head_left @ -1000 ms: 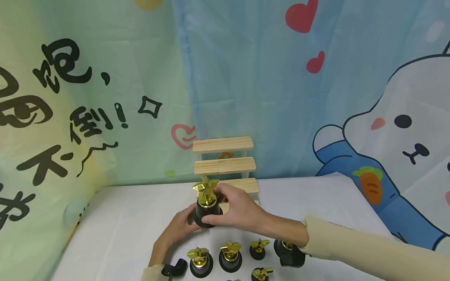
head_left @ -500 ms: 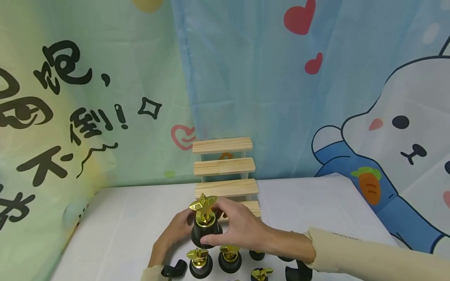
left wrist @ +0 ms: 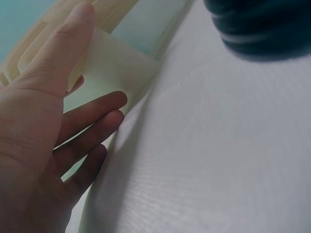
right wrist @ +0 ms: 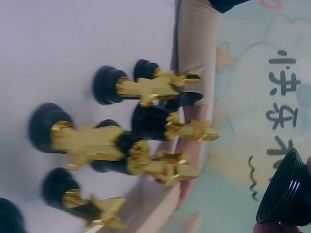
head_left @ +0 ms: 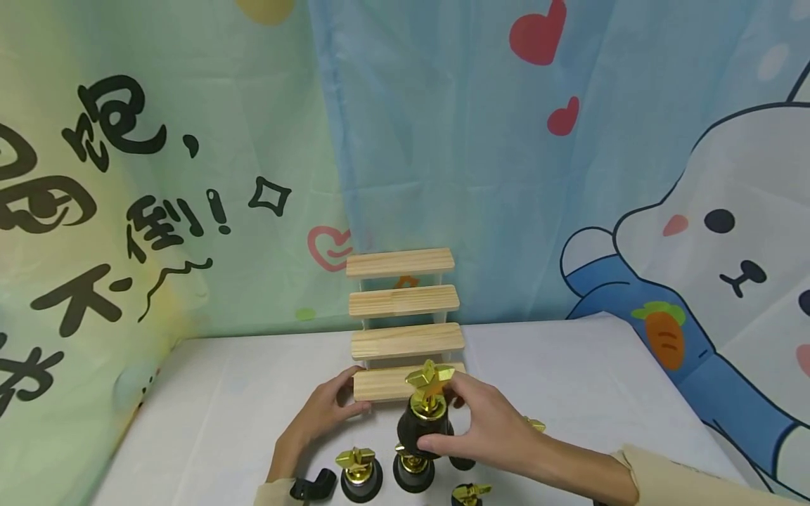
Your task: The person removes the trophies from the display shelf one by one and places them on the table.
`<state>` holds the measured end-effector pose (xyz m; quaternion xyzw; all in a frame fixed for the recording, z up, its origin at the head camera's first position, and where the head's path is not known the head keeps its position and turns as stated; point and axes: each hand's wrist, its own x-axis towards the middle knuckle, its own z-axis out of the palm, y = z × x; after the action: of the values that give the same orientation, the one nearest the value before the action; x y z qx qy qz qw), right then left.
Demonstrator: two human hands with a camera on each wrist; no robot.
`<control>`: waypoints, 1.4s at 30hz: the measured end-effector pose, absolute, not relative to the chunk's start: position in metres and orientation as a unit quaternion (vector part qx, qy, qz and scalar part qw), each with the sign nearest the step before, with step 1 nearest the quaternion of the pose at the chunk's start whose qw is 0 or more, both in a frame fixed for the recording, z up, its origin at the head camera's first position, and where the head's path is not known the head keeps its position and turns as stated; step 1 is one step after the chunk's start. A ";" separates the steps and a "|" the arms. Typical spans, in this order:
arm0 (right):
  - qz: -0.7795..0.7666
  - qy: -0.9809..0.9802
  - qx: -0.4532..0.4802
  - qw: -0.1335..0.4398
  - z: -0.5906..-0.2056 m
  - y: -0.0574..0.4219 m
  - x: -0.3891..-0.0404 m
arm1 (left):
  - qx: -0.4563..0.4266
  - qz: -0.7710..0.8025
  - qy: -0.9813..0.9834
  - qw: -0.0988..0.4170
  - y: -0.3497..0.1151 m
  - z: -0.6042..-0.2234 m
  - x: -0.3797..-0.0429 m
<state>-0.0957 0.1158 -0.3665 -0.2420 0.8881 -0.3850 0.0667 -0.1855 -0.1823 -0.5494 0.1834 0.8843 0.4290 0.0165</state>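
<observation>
My right hand (head_left: pixel 484 429) grips a gold star trophy (head_left: pixel 425 425) by its black base, upright, just in front of the stand's lowest step. In the right wrist view only its black base (right wrist: pixel 286 191) shows, with fingertips at its edge. My left hand (head_left: pixel 325 407) holds the left end of the lowest step of a wooden tiered display stand (head_left: pixel 408 341), thumb in front and fingers behind. The left wrist view has the thumb over the wood and the other fingers beside the pale side panel (left wrist: pixel 119 63). Part of the lowest step is hidden by the held trophy.
Smaller star trophies stand nearer on the white tablecloth (head_left: pixel 240 393): one at left (head_left: pixel 361 474), another (head_left: pixel 414 474) partly behind the held trophy, and one farther right (head_left: pixel 470 493). Several gold trophies (right wrist: pixel 150 90) cluster in the right wrist view. A printed curtain (head_left: pixel 443 140) hangs behind.
My right hand has carried the trophy down and then rightward, away from the left hand, uncovering the left part of the lowest step. The left hand has stayed at the stand.
</observation>
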 end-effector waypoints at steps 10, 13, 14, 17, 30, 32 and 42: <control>-0.388 0.906 -0.133 0.103 -0.395 0.169 -0.077 | 0.166 0.453 0.875 0.039 -0.183 -0.549 -0.185; -0.365 0.919 -0.113 0.099 -0.405 0.182 -0.072 | 0.164 0.453 0.875 0.040 -0.183 -0.550 -0.184; -0.356 0.923 -0.105 0.100 -0.408 0.186 -0.070 | 0.163 0.453 0.875 0.041 -0.183 -0.551 -0.184; -0.331 0.934 -0.068 0.118 -0.417 0.196 -0.066 | 0.164 0.452 0.876 0.041 -0.184 -0.552 -0.182; -0.321 0.935 0.026 0.150 -0.451 0.215 -0.058 | 0.166 0.442 0.881 0.038 -0.189 -0.552 -0.185; -0.318 0.935 0.034 0.150 -0.456 0.216 -0.057 | 0.168 0.443 0.880 0.039 -0.189 -0.552 -0.185; -0.299 0.947 0.039 0.112 -0.484 0.222 -0.049 | 0.172 0.452 0.874 0.036 -0.186 -0.552 -0.187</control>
<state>-0.0487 0.2222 -0.4838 0.0393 0.9469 -0.2987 0.1118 -0.1869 -0.1862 -0.5515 0.1721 0.8745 0.4521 0.0356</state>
